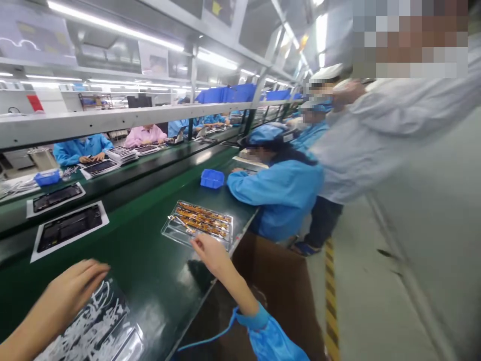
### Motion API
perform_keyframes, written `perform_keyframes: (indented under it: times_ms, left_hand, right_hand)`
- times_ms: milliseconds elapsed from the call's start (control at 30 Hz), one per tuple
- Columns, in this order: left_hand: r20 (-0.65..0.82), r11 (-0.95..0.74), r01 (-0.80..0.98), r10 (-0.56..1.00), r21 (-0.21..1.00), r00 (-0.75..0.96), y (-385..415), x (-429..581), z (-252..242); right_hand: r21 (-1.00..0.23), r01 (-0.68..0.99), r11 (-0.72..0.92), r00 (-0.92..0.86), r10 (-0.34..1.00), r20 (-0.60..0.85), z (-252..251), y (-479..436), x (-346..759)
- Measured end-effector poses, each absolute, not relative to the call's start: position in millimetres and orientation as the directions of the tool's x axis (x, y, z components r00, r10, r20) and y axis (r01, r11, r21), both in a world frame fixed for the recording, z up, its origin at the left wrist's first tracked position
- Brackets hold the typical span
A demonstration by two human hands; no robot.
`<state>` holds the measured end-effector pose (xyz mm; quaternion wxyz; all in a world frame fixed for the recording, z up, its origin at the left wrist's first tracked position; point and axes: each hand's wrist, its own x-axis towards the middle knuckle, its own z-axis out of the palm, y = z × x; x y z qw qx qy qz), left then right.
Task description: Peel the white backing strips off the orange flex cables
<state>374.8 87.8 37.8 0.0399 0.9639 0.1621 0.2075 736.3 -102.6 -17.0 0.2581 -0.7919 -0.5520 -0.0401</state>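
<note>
My right hand (211,252) reaches out over the green workbench (150,271) and touches the near edge of a clear plastic tray (199,222) holding rows of orange flex parts; its fingers are curled at the rim. My left hand (73,291) lies flat with fingers together on a black panel with white markings (97,326) at the near left edge. A blue wrist strap cord (210,338) hangs from my right sleeve.
Black panels on white sheets (69,228) ride the conveyor belt to the left. A blue bin (212,178) sits farther along the bench. Seated workers in blue coats (281,185) and a standing person in white (376,135) fill the aisle to the right.
</note>
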Motion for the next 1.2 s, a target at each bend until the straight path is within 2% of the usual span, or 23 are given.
perform_keyframes:
  times_ms: [67,100,233,400,567,800,933,1033,1200]
  left_hand:
    - [0.275,-0.996,0.090,0.091,0.020,0.957,96.5,466.5,40.3]
    - [0.266,-0.999,0.042,0.040,0.000,0.963,99.2,512.1,39.7]
    - [0.248,-0.997,-0.042,-0.059,-0.072,0.967,107.4,645.7,23.0]
    - [0.203,-0.991,-0.086,-0.105,-0.104,0.973,126.1,692.6,-6.4]
    - [0.181,-0.995,-0.099,-0.099,-0.009,0.979,141.6,695.2,-13.1]
    - [0.156,-0.965,-0.141,-0.108,0.221,0.982,137.0,695.3,1.0]
    - [0.102,-0.922,-0.150,-0.122,0.356,0.987,133.1,701.2,4.4]
    - [0.045,-0.892,-0.131,-0.124,0.433,0.991,131.6,714.8,0.2]
    - [-0.012,-0.870,-0.116,-0.139,0.479,0.990,123.8,745.9,-14.8]
  right_hand:
    - [-0.348,0.878,-0.329,0.447,0.823,0.350,-24.8,-98.6,758.6]
    - [-0.337,0.874,-0.350,0.462,0.813,0.354,-27.8,-93.8,765.8]
    - [-0.292,0.875,-0.386,0.477,0.786,0.393,-35.5,-70.4,777.4]
    - [-0.301,0.868,-0.394,0.493,0.751,0.439,-45.4,-79.3,783.7]
    - [-0.376,0.855,-0.356,0.505,0.736,0.451,-51.2,-107.9,790.8]
    - [-0.504,0.829,-0.244,0.495,0.739,0.457,-40.0,-84.8,784.9]
    - [-0.620,0.761,-0.192,0.477,0.813,0.334,-40.9,-76.5,794.1]
    - [-0.681,0.700,-0.215,0.482,0.846,0.228,-45.0,-83.3,810.3]
    - [-0.665,0.672,-0.325,0.513,0.852,0.102,-46.5,-96.0,834.7]
